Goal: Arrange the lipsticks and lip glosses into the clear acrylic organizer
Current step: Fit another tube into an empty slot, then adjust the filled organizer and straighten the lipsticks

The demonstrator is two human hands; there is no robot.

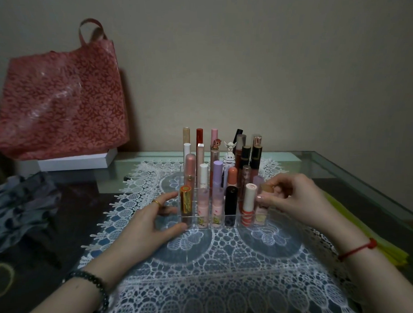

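Gloss tube [261, 209] half behind right fingers [273, 200]

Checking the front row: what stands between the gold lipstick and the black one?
Two pale pink tubes stand side by side between them, in the head view.

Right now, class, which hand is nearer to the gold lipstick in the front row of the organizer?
Left. The left hand rests against the organizer's left end, right beside the gold lipstick. The right hand is at the opposite end, pinching a tube there.

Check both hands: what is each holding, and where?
Right hand pinches the cap of a lip gloss standing in the organizer's front right slot. Left hand steadies the organizer's left side.
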